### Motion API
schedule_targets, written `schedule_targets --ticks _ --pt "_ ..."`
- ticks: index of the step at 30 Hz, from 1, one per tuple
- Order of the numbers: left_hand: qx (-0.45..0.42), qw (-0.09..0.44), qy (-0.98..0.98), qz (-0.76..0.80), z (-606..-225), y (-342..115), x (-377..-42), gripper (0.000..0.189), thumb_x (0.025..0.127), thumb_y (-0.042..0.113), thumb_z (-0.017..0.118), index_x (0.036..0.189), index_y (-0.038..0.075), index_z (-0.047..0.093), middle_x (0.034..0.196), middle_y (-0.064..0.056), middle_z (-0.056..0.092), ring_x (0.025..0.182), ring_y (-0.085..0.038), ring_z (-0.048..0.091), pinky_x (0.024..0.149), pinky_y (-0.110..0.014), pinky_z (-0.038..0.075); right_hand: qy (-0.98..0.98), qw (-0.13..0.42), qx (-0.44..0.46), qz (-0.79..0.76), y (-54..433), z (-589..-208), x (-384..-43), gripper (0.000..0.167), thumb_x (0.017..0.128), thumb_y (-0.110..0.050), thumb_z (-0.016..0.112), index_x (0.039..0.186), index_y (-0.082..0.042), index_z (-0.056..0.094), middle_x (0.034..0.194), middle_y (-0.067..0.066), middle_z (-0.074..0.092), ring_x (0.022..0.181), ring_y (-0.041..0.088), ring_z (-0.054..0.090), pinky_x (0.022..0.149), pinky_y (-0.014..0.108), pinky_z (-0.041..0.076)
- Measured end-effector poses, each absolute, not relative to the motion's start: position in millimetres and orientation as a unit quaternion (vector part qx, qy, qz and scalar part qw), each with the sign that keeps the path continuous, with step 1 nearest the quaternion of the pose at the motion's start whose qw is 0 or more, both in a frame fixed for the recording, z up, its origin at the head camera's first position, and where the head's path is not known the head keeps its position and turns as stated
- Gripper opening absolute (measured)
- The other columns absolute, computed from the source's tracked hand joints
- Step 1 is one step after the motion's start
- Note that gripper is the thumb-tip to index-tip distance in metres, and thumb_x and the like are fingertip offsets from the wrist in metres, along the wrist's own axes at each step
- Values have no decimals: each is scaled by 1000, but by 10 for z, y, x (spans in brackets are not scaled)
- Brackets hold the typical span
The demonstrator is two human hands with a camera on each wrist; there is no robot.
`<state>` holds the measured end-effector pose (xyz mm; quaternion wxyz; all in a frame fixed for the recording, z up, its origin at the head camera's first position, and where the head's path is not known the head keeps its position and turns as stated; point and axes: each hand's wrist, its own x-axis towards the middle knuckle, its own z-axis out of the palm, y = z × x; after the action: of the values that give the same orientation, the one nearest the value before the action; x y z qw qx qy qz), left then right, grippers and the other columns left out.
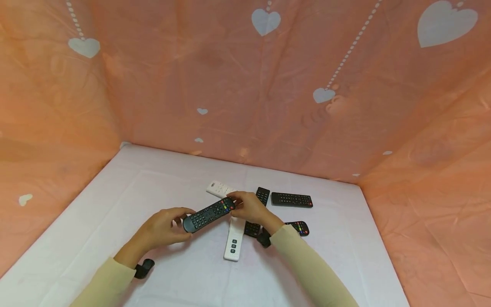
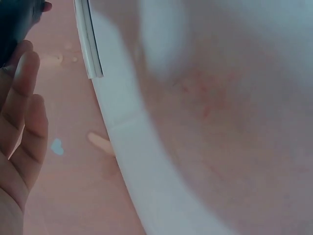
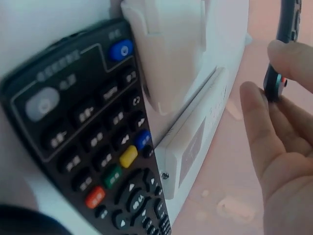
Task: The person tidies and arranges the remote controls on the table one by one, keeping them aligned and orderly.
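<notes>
A black remote control [image 1: 209,215] with coloured buttons is held above the white table, its keys facing up. My left hand [image 1: 165,227] grips its lower left end, thumb below and fingers above. At the upper right end my right hand [image 1: 250,208] pinches it. Close under the right hand lie a white remote [image 1: 232,246] with a few dark buttons and a long black remote [image 1: 252,229], partly hidden by that hand. The right wrist view has the held remote [image 3: 286,29] between thumb and fingers; in the left wrist view only its dark edge [image 2: 14,24] shows.
Behind the right hand lies another white remote [image 1: 218,188]. To the right are a black remote [image 1: 292,199] and one with coloured buttons [image 1: 301,228], partly covered by the sleeve [image 1: 307,260]. Orange cloth walls [image 1: 245,85] with hearts enclose the white tabletop [image 1: 172,179].
</notes>
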<state>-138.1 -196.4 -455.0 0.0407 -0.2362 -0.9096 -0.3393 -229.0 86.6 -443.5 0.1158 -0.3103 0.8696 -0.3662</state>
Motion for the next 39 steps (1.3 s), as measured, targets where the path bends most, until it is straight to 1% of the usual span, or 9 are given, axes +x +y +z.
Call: schedule_targets --ticks 7,11,17,22,26,29,36,39 --pt "-233 55 -911 -337 -4598 -1969 -1220 51 68 22 85 115 13 66 84 11 67 72 -2 56 62 -21 47 866 122 -313 -372 736 -4489 -2361 46 78 2 73 123 2 61 108 15 69 99 23 66 86 23 54" --pt "-219 56 -915 -334 -4616 -1972 -1151 51 70 21 84 116 12 66 84 10 67 73 -2 56 61 -21 47 871 115 -311 -364 650 -4499 -2416 42 78 2 73 119 0 64 105 13 70 97 22 66 83 21 53" --pt "-184 72 -927 -320 -4612 -1950 -1052 51 69 22 84 116 16 66 78 12 65 70 -1 56 59 -20 45 873 123 -313 -354 515 -4476 -2484 41 78 1 74 118 -5 65 102 13 70 91 18 66 78 18 52" --pt "-156 88 -933 -312 -4607 -1937 -986 52 66 25 86 114 17 67 75 13 64 68 0 56 56 -20 44 868 131 -327 -351 379 -4437 -2519 40 78 2 74 117 -3 65 103 14 70 90 18 66 77 17 52" --pt "-136 104 -936 -309 -4613 -1943 -959 54 64 25 88 113 16 68 76 15 65 67 -1 56 56 -20 43 873 131 -334 -331 269 -4426 -2546 38 80 1 73 117 -2 65 103 13 69 90 18 65 77 18 51" --pt "-117 112 -939 -303 -4624 -1954 -952 54 63 25 88 112 16 68 79 15 67 68 -1 57 55 -20 42 878 136 -333 -316 189 -4418 -2563 39 81 0 72 119 -4 64 104 12 68 91 18 65 78 19 51" --pt "-78 95 -949 -290 -4633 -1993 -956 56 62 31 89 111 15 69 80 11 69 67 -4 57 54 -20 40 882 156 -329 -299 23 -4387 -2590 40 83 -2 71 122 -7 64 109 12 68 97 19 65 81 22 51" --pt "-61 83 -953 -286 -4654 -2010 -976 57 62 32 89 112 15 68 81 10 69 68 -5 58 54 -21 41 883 153 -338 -286 -48 -4433 -2639 40 83 -2 71 122 -7 64 107 12 68 93 18 64 79 21 50"
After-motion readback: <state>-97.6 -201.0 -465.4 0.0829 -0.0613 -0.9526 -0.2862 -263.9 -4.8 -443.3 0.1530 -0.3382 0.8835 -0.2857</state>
